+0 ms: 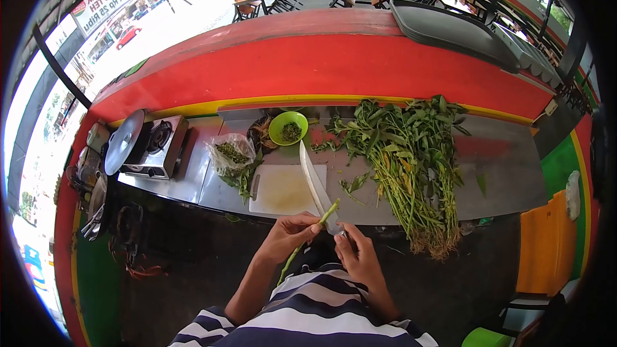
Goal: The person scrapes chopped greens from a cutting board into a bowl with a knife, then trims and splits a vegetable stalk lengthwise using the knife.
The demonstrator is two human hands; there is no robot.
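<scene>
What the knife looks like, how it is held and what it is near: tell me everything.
The knife has a long, slightly curved, silvery blade that looks like metal and tapers to a point. The right hand grips its handle, which is mostly hidden. The blade points forward, above the white cutting board, its tip appearing near the green bowl. Near the handle, a green stalk in the left hand crosses the blade; whether they touch is unclear.

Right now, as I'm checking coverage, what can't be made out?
Head view:
Handle of the long silver knife: mostly covered by the right hand.
Middle of the slender green stem: covered by the left hand.
Chopped greens in the round green bowl: too small to identify.
Rounded green object, lower right: cut off by bottom edge.
</scene>
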